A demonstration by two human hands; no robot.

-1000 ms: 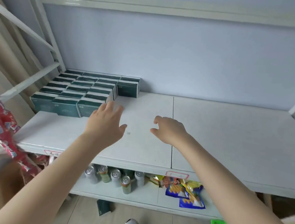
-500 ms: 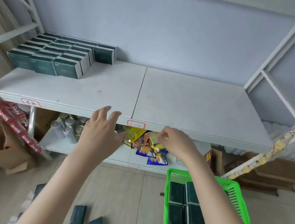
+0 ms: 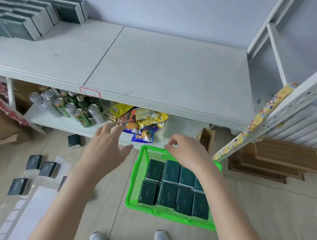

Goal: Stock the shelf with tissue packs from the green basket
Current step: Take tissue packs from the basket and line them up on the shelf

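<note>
dropping away from the shelf, both hands now hang low above the floor instead of over the white board where they were a second ago. the left hand is spread, fingers straight and apart, and holds nothing. it sits in front of the lower shelf, just left of the green basket. the right hand hovers over the basket's far rim with fingers loosely curled, thumb near forefinger, and nothing shows between them. the two hands are apart from each other.

the view has tipped down too, so the basket, only partly in sight before, now shows almost whole on the floor at near right. the tissue packs in it stand in two close rows, dark green, and neither hand touches them. the stocked packs sit in a block at the far left of the shelf.

i judge this as the turn between one placing and the next pick: the hands come back with nothing in them, and the right one is nearest a pack in the far row. a few loose packs lie on the floor at left, outside the basket. cans and snack bags sit on the lower shelf.
</note>
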